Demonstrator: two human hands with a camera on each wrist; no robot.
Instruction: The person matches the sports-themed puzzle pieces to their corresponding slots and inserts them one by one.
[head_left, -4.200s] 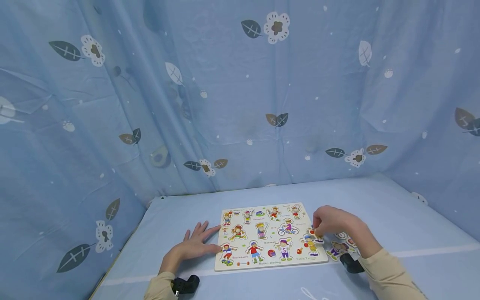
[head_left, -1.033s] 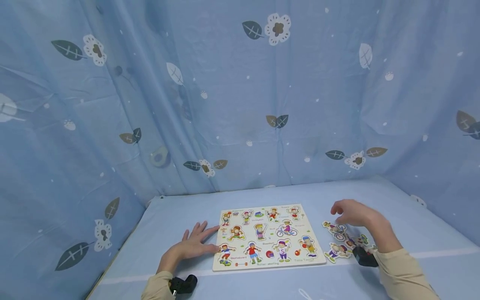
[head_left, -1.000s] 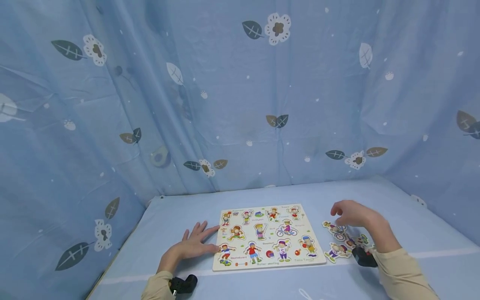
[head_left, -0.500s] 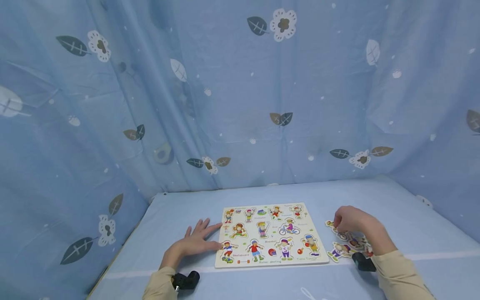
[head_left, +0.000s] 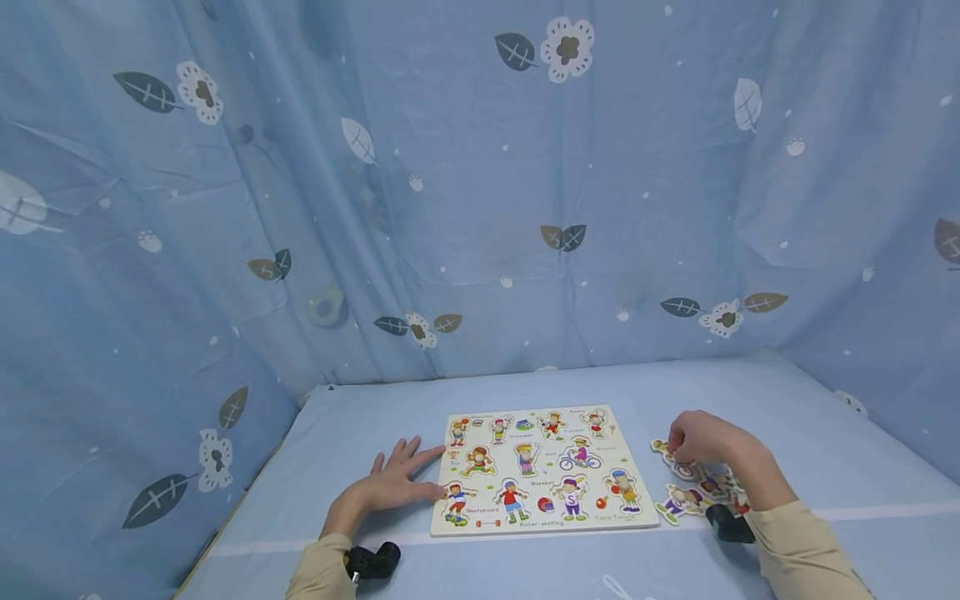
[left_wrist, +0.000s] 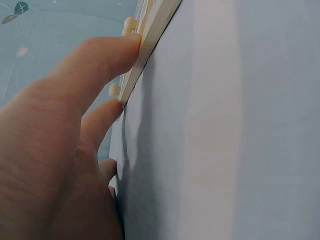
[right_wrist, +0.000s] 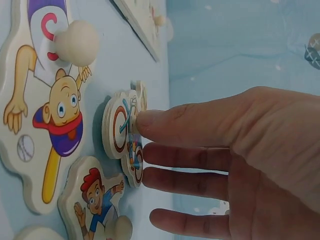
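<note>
A white wooden puzzle board (head_left: 495,477) with sports figures lies at the middle of the table. My left hand (head_left: 390,486) rests spread at its left edge; in the left wrist view, thumb and a fingertip touch the board's edge (left_wrist: 156,31), near small wooden knobs (left_wrist: 130,23). To the right of the board, my right hand (head_left: 705,437) pinches the bicycle puzzle piece (right_wrist: 119,125) from above; the thumb hides its knob. Close by lie a baseball puzzle piece (right_wrist: 60,110) with a round knob and a red-haired figure's piece (right_wrist: 97,200).
Loose pieces, the baseball one (head_left: 678,502) in front, lie bunched and partly overlapping under the right wrist. A black wrist camera (head_left: 729,523) hangs close over them. A blue patterned curtain (head_left: 480,250) stands behind the blue-covered table (head_left: 525,575).
My right hand has left the board's right edge, where it held a piece, moved right and lowered onto the bicycle piece. The left hand stays at the board's left edge.
</note>
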